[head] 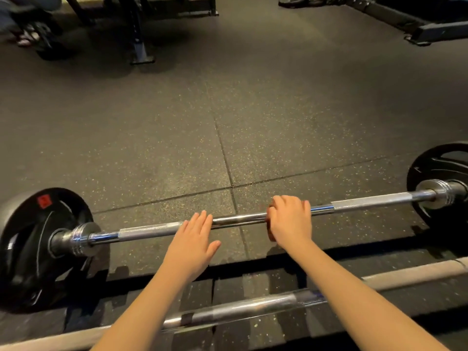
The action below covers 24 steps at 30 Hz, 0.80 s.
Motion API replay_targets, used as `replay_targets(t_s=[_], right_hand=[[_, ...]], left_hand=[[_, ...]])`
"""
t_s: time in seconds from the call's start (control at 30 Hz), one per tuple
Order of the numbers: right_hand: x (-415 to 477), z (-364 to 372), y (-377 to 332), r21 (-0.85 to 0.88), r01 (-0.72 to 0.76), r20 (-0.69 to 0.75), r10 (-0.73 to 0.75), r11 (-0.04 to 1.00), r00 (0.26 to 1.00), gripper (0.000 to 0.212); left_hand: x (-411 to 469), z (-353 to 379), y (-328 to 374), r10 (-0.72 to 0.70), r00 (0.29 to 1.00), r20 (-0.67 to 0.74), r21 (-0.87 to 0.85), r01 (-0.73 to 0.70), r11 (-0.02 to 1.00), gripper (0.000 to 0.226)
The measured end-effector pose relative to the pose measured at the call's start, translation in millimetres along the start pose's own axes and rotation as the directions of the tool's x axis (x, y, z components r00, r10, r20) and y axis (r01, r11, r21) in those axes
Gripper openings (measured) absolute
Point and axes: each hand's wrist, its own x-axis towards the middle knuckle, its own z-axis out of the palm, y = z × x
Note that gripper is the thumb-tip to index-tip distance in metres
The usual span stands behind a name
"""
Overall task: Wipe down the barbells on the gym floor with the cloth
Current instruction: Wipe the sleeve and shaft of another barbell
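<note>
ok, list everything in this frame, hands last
barbell: 1, chrome, across the floor mid-frame
plates: 1 visible at each end of the barbell, black; the left one has a red label, the right one is cut by the frame edge
cloth: 1, reddish-brown, mostly hidden under the right hand
second bar: 1, chrome, nearer the camera, under the forearms
pale pole: 1, beige, along the bottom
floor: dark speckled rubber tiles
machine frames: 2, black, top centre-left and top right
other people's feet: sandalled, top left; shoes at the top edge
left hand: flat, fingers at the barbell
right hand: curled over the cloth on the barbell
</note>
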Motion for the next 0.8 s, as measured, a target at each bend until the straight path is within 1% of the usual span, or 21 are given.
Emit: replay_targets(t_s=[0.03, 0.1, 0.13, 0.17, 0.2, 0.27, 0.33, 0.37, 0.4, 0.43, 0.47, 0.5, 0.53, 0.57, 0.6, 0.63, 0.7, 0.73, 0.77, 0.8], right_hand=[[-9, 7, -15, 0.051, 0.075, -0.018, -0.075, 0.996, 0.997, 0.037], [-25, 19, -25, 0.097, 0.273, -0.012, -0.273, 0.957, 0.962, 0.036], [-25, 18, -19, 0.087, 0.333, -0.001, -0.334, 0.939, 0.943, 0.038], [-21, 14, -11, 0.043, 0.353, -0.013, -0.353, 0.935, 0.936, 0.037], [-14, 9, -3, -0.028, 0.338, -0.038, -0.339, 0.941, 0.94, 0.037], [0, -3, 0, -0.14, 0.2, -0.061, -0.21, 0.97, 0.976, 0.04], [5, -7, -19, -0.156, 0.065, 0.0, -0.065, 0.986, 0.998, 0.033], [2, -3, -36, -0.107, 0.048, 0.018, -0.046, 0.993, 0.999, 0.032], [-4, 5, -49, -0.045, 0.074, 0.022, -0.073, 0.996, 0.997, 0.036], [-12, 9, -59, 0.035, 0.132, 0.016, -0.132, 0.991, 0.991, 0.039], [-20, 12, -60, 0.105, 0.211, 0.005, -0.212, 0.972, 0.977, 0.04], [-25, 15, -53, 0.133, 0.277, 0.008, -0.281, 0.952, 0.96, 0.04], [-25, 12, -42, 0.122, 0.338, 0.016, -0.342, 0.933, 0.939, 0.041], [-20, 7, -29, 0.082, 0.369, 0.042, -0.373, 0.926, 0.927, 0.042], [-14, 2, -20, 0.03, 0.363, 0.081, -0.364, 0.931, 0.928, 0.041], [-5, 0, -17, -0.012, 0.313, 0.11, -0.31, 0.95, 0.944, 0.039], [5, -4, -30, -0.041, 0.151, 0.114, -0.145, 0.988, 0.983, 0.035], [5, -2, -44, -0.023, 0.101, 0.094, -0.099, 0.995, 0.991, 0.035], [-1, 2, -59, 0.013, 0.108, 0.066, -0.109, 0.994, 0.992, 0.036], [-10, 9, -71, 0.053, 0.169, 0.042, -0.171, 0.984, 0.984, 0.038]], left_hand=[[0, 1, 0, -0.01, 1.0, -0.006, -0.016, 0.009, 1.0, 0.097], [-1, 0, 1, -0.016, 1.0, -0.024, -0.042, 0.015, 0.999, 0.102], [-1, 0, -1, -0.008, 0.999, -0.032, -0.046, 0.006, 0.999, 0.097], [-2, 2, -4, -0.001, 0.999, -0.037, -0.052, -0.001, 0.999, 0.09], [-5, 2, -7, 0.004, 0.999, -0.041, -0.059, -0.006, 0.998, 0.088], [-12, 3, -14, 0.01, 0.999, -0.051, -0.052, -0.012, 0.999, 0.099], [-14, 4, -13, 0.017, 0.998, -0.062, -0.041, -0.019, 0.999, 0.101], [-14, 5, -14, 0.015, 0.998, -0.066, -0.052, -0.018, 0.998, 0.096], [-14, 5, -14, 0.005, 0.998, -0.069, -0.064, -0.01, 0.998, 0.086], [-13, 6, -14, -0.006, 0.998, -0.062, -0.063, 0.002, 0.998, 0.075], [-13, 6, -14, -0.013, 0.998, -0.059, -0.06, 0.009, 0.998, 0.069], [-14, 6, -15, -0.016, 0.998, -0.058, -0.058, 0.012, 0.998, 0.068], [-16, 5, -15, -0.012, 0.999, -0.053, -0.049, 0.009, 0.999, 0.069], [-17, 4, -16, -0.005, 0.999, -0.051, -0.039, 0.003, 0.999, 0.071], [-18, 4, -17, 0.0, 0.999, -0.051, -0.034, -0.002, 0.999, 0.069], [-20, 4, -16, 0.001, 0.998, -0.057, -0.035, -0.003, 0.999, 0.066], [-21, 4, -14, 0.003, 0.997, -0.074, -0.037, -0.006, 0.999, 0.064], [-20, 4, -13, 0.002, 0.997, -0.079, -0.038, -0.005, 0.999, 0.064], [-19, 4, -12, -0.002, 0.997, -0.078, -0.037, -0.001, 0.999, 0.064], [-19, 4, -12, -0.009, 0.997, -0.081, -0.034, 0.007, 0.999, 0.065]])
